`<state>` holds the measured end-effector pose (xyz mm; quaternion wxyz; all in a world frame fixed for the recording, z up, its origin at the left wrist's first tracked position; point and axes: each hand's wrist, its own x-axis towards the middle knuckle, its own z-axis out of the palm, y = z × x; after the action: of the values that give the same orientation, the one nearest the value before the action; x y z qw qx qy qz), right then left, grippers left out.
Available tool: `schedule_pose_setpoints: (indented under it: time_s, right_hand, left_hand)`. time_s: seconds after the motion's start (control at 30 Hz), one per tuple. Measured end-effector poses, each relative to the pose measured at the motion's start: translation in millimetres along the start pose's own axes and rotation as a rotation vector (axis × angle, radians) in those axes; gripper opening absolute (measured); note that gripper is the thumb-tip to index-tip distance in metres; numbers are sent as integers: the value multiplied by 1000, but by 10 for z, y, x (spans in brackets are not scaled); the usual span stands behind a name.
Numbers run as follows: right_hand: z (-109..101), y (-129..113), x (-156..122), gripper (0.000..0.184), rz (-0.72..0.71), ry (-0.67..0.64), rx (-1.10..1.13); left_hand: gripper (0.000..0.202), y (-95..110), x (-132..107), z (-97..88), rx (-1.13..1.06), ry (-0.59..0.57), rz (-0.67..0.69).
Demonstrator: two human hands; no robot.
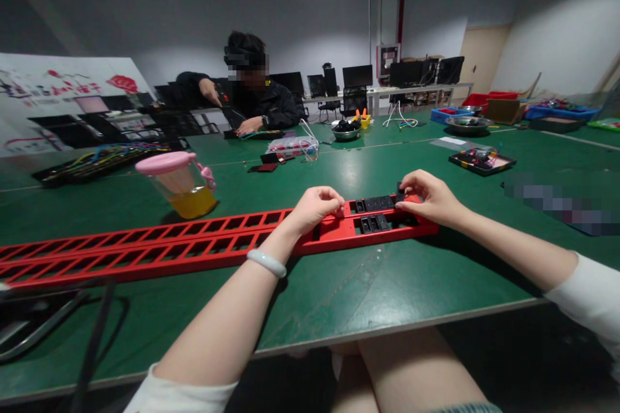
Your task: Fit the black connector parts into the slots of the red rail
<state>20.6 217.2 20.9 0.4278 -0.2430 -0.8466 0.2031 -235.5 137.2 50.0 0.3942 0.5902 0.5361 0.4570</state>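
A long red frame (pixel 330 230) with two rows of rectangular slots lies across the green table in front of me. Several black rectangular modules (pixel 378 204) sit in the back row near its right end, and a few more black modules (pixel 374 224) fill part of the front row. My right hand (pixel 429 197) pinches a small black module (pixel 400 192) between thumb and fingers over the right end of the back row. Left of the modules, my left hand (pixel 317 208) is closed at the frame, fingertips pressed together; whatever they hold is too small to make out.
Behind the frame stands a pink-lidded jug (pixel 181 184) with yellow liquid. Across the table (pixel 329 174) a person (pixel 256 100) works with a power tool. A metal bowl (pixel 345 131), a clear parts box (pixel 290 145) and a wired tray (pixel 482 160) lie farther back.
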Motion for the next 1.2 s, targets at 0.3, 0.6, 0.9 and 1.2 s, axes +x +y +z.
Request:
schedule_pose_setpoints:
  time_s: [0.3, 0.6, 0.9, 1.2]
  right_hand:
    - [65, -123, -36, 33, -7, -63, 139]
    - [79, -105, -54, 39, -30, -115, 81]
    - [65, -119, -47, 37, -76, -142, 35]
    - [69, -110, -54, 46, -60, -190, 60]
  left_hand:
    - [16, 20, 4, 5, 17, -49, 26]
    - [19, -58, 30, -16, -11, -57, 80]
    - [19, -91, 42, -20, 10, -27, 75]
    - [17, -101, 54, -23, 9, -4, 91]
